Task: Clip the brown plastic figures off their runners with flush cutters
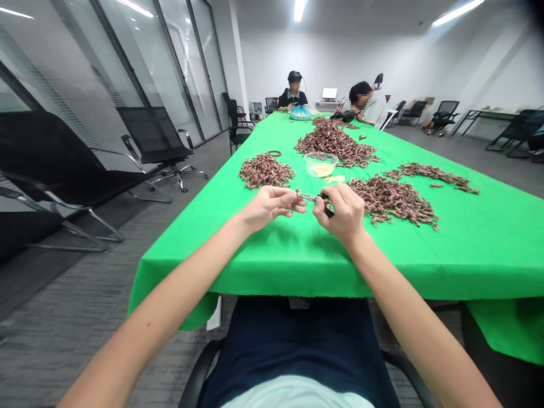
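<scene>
Between the thumb and fingers of my left hand (274,205) is a small knobbly brown piece (297,193), mostly covered by the fingertips. My right hand (343,211) is closed around the dark handles of a small metal-tipped hand tool (308,197); its silver tip reaches the brown piece, and its exact kind is hard to make out. Just beyond my hands stands a clear plastic bowl (322,164) with pale yellow bits inside. More yellow bits (335,179) lie beside it. Similar brown pieces form a left pile (264,171) and a right pile (393,199).
A green cloth (476,238) covers the long table. Farther back are a large brown pile (334,141), a brown ring (274,153) and a blue-green plastic bag (300,113). Two people sit at the far end. Black chairs (155,136) stand along the left.
</scene>
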Tool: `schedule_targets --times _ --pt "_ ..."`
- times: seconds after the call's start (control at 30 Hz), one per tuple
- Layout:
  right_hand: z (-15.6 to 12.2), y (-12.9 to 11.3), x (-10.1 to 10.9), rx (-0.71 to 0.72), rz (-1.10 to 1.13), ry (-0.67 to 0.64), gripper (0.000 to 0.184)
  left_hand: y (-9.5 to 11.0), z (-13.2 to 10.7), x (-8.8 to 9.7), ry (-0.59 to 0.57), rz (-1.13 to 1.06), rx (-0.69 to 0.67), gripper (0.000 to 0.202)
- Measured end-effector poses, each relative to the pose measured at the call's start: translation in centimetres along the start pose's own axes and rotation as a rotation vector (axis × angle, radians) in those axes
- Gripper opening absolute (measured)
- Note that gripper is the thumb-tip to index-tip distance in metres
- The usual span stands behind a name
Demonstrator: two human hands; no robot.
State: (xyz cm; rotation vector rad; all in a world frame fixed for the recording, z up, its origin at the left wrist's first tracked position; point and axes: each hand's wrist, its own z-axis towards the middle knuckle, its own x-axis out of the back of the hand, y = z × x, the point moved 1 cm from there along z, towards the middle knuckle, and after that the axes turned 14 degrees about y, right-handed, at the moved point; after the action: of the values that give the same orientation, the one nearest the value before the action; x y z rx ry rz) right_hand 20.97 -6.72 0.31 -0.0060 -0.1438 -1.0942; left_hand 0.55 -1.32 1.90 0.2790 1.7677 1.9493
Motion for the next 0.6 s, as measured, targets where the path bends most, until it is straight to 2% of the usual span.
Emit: schedule_targets --times 0.6 --pt "-0.1 -0.11 0.02 -0.008 -0.011 -0.031 0.009 -0.03 -0.01 -0.17 -0.011 -0.021 0.035 0.031"
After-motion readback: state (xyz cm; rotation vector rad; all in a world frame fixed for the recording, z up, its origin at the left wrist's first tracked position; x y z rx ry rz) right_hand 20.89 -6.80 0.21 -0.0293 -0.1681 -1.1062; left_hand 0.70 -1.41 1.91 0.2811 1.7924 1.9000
